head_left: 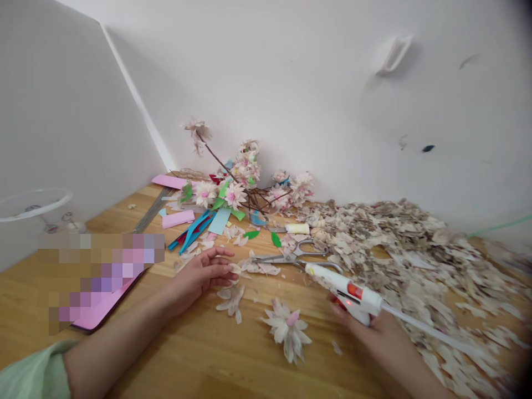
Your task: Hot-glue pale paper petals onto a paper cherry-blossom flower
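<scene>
My right hand (372, 335) is wrapped around the grip of a white glue gun (338, 285), its nozzle pointing left and a glowing red light on its side. A long glue stick (432, 330) trails from its back. Across from it, my left hand (203, 274) is above the table with curved fingers, and a thin pale petal (235, 269) is at its thumb and fingertips. Loose petals (230, 302) lie just below that hand. Between my hands, nearer to me, rests a pale petal flower (287, 331) with a pink centre.
Scissors (291, 257) lie beyond the glue gun. A large heap of dried petals (399, 238) covers the right side. Flowered branches (236, 183) lean at the back, near blue strips (197, 230) and pink paper (178, 218). A clear plastic container (37, 202) stands left.
</scene>
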The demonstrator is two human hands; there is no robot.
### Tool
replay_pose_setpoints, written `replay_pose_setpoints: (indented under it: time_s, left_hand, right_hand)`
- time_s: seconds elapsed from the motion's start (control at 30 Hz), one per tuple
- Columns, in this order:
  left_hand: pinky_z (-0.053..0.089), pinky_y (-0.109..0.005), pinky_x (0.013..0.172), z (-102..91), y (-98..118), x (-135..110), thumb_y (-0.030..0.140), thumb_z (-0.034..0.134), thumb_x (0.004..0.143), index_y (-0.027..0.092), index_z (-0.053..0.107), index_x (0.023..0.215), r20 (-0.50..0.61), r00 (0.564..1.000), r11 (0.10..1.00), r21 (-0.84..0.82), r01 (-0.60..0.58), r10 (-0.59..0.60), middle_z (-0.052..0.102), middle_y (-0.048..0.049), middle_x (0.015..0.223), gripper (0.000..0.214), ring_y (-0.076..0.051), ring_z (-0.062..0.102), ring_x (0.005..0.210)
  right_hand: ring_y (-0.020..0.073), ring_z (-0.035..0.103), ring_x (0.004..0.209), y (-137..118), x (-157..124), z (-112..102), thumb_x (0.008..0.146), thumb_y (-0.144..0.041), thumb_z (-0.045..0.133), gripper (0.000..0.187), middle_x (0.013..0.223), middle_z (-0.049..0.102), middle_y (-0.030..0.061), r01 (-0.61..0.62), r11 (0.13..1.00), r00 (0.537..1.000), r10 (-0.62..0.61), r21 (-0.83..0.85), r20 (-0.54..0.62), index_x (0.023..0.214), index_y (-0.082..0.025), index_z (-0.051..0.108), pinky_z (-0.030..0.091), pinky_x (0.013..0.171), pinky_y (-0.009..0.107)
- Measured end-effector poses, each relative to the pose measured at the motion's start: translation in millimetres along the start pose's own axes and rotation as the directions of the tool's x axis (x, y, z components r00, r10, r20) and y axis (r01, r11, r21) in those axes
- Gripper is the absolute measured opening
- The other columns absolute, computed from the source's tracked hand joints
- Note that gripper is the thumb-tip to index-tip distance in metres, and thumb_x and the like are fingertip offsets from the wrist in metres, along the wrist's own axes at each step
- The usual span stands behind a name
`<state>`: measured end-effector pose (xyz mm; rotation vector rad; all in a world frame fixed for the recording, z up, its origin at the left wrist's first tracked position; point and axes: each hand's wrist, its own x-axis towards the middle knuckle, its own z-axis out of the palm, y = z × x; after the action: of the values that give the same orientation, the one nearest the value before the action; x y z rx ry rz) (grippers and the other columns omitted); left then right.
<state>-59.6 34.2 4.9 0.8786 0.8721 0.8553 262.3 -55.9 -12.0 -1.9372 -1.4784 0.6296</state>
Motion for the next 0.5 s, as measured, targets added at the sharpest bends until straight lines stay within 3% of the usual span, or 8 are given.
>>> replay_pose_setpoints:
  time_s: [0.13, 0.23, 0.4, 0.5]
  left_hand:
    - [0.051, -0.023, 0.066, 2.4, -5, 2, 0.026, 0.079, 0.064, 0.019, 0.059, 0.094, 0.080, 0.994, 0.996, 0.055, -0.077, 0.073, 0.067, 0.0013, 0.077, 0.037, -0.014, 0.068, 0.074]
    - [0.050, -0.024, 0.066, 11.7, -9, -1, 0.028, 0.082, 0.059, 0.019, 0.059, 0.089, 0.085, 0.981, 0.975, 0.130, -0.182, 0.172, 0.065, 0.0017, 0.074, 0.039, -0.013, 0.066, 0.071]
    - [0.048, -0.025, 0.068, 30.3, -16, -9, 0.033, 0.082, 0.058, 0.018, 0.060, 0.087, 0.041, 0.959, 0.931, 0.229, -0.283, 0.282, 0.067, -0.0007, 0.075, 0.039, -0.013, 0.062, 0.072]
    - [0.048, -0.025, 0.066, 34.5, -22, -10, 0.037, 0.081, 0.059, 0.018, 0.059, 0.087, 0.029, 0.962, 0.941, 0.202, -0.272, 0.272, 0.069, -0.0013, 0.076, 0.041, -0.013, 0.063, 0.072]
  right_hand:
    - [0.0315, 0.066, 0.098, -15, -9, 1, 0.071, -0.055, 0.057, 0.043, 0.099, 0.075, 0.0078, 0.026, 0.997, 0.999, -0.029, 0.076, 0.039, 0.092, -0.021, 0.073, 0.050, 0.090, 0.042]
    - [0.0303, 0.067, 0.096, -25, -21, 2, 0.071, -0.058, 0.057, 0.044, 0.097, 0.075, 0.0065, -0.004, 0.994, 0.998, -0.004, 0.113, 0.067, 0.090, -0.022, 0.074, 0.053, 0.086, 0.038]
    - [0.0313, 0.068, 0.096, -26, -39, 4, 0.068, -0.067, 0.056, 0.050, 0.097, 0.076, 0.0054, -0.072, 0.997, 0.995, 0.070, 0.038, 0.070, 0.089, -0.026, 0.076, 0.054, 0.087, 0.038]
    - [0.0307, 0.068, 0.097, -22, -45, 4, 0.068, -0.068, 0.057, 0.049, 0.096, 0.076, 0.0045, -0.005, 0.999, 0.999, 0.006, -0.035, 0.039, 0.088, -0.028, 0.076, 0.053, 0.089, 0.035]
